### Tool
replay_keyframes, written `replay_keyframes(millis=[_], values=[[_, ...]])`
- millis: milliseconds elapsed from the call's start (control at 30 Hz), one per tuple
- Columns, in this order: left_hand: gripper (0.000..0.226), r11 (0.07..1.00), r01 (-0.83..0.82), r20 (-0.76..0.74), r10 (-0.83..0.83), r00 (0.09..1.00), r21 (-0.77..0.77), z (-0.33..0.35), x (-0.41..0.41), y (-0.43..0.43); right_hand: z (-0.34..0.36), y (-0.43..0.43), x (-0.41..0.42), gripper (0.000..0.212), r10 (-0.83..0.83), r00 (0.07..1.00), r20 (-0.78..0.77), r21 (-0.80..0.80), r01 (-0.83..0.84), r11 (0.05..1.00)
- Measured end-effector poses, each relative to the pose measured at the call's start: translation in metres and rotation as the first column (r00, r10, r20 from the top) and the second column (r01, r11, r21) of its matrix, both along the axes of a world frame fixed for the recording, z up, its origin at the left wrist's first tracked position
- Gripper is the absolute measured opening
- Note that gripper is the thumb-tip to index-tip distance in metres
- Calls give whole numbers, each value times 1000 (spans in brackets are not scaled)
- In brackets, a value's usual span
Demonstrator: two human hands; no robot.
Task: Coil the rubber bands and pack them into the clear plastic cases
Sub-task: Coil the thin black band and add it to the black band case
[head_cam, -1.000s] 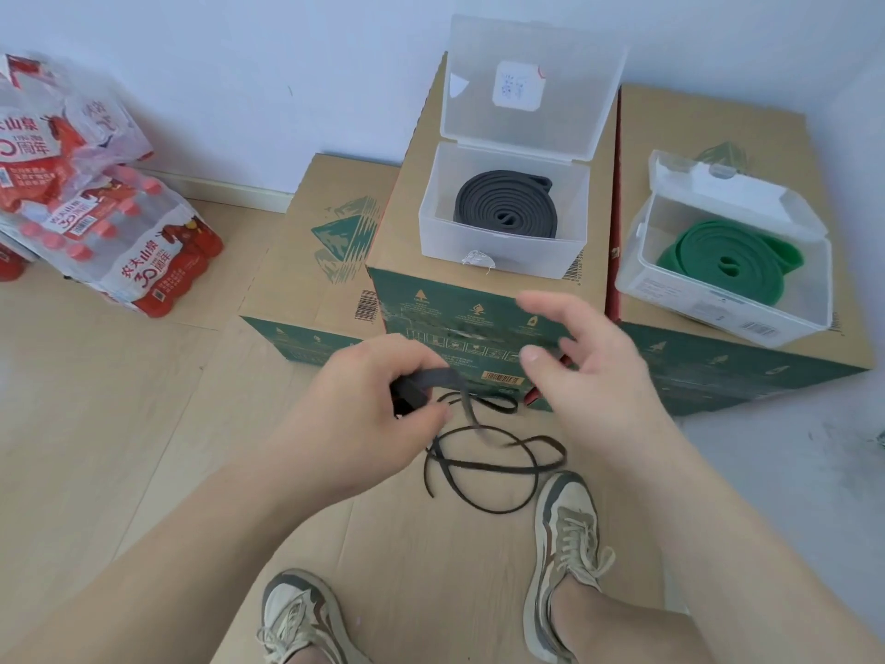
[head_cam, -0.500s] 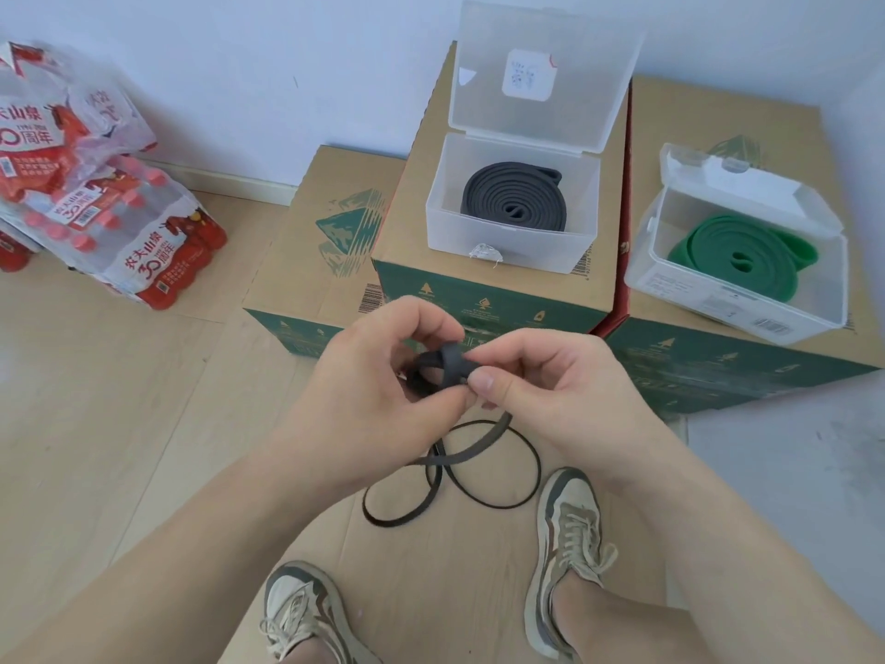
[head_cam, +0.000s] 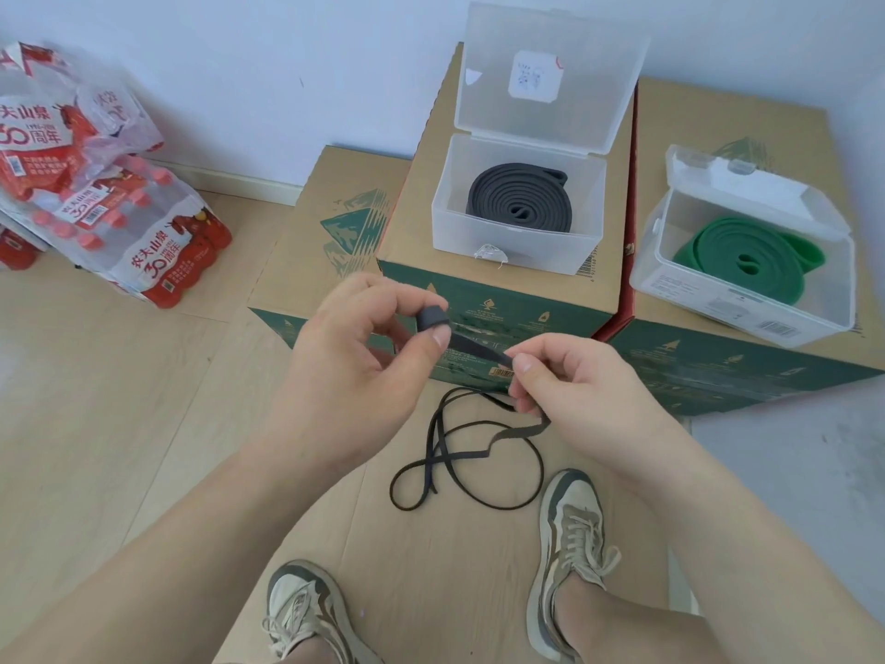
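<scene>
A thin black rubber band [head_cam: 459, 467] is partly rolled up. Its rolled end is a small tight coil [head_cam: 432, 318], pinched in the left hand [head_cam: 354, 371]. A flat piece runs from the coil to the right hand [head_cam: 574, 381], which pinches it. The rest lies below in loose, crossing loops. A thick grey band [head_cam: 519, 198] sits coiled in a clear case [head_cam: 507, 251] with its lid standing up. A green band [head_cam: 747, 261] lies coiled in another clear case [head_cam: 737, 304] to the right, also open.

Pale wall [head_cam: 287, 64] ahead of me, light wood floor [head_cam: 96, 400], cardboard boxes [head_cam: 306, 242], bottle packs [head_cam: 96, 194] stacked left.
</scene>
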State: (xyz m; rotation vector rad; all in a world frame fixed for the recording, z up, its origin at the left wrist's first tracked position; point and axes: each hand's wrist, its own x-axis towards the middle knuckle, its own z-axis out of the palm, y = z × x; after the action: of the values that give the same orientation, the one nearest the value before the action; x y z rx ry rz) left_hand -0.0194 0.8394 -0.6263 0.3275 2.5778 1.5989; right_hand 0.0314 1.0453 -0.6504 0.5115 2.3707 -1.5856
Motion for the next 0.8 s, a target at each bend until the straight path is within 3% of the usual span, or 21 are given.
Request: replay_keyframes(millis=[133, 200, 333, 400, 533, 667, 800], values=[[22, 993, 12, 53, -18, 998, 117, -3, 0, 0, 0, -4, 0, 20, 122, 992, 20, -15, -122, 992], [26, 984, 22, 91, -39, 995, 178, -6, 1, 0, 1, -9, 2, 19, 165, 985, -39, -142, -169, 975], [31, 980, 79, 94, -97, 991, 185, -5, 4, 3, 2, -18, 2, 22, 88, 980, -178, -287, -138, 948], [34, 982, 105, 100, -121, 988, 159, -5, 4, 3, 2, -18, 0, 14, -14, 977, -213, -284, -49, 958], [48, 993, 113, 47, -112, 993, -13, -7, 4, -1, 6, -14, -1, 22, -133, 960, -248, -277, 61, 959], [48, 992, 129, 79, -129, 989, 6, -5, 7, 1, 7, -16, -1, 18, -107, 964, -244, -208, 56, 976], [47, 982, 159, 30, -157, 987, -99, -6, 9, 5, 8, -16, -1, 18, -86, 970, -229, -275, 21, 961]])
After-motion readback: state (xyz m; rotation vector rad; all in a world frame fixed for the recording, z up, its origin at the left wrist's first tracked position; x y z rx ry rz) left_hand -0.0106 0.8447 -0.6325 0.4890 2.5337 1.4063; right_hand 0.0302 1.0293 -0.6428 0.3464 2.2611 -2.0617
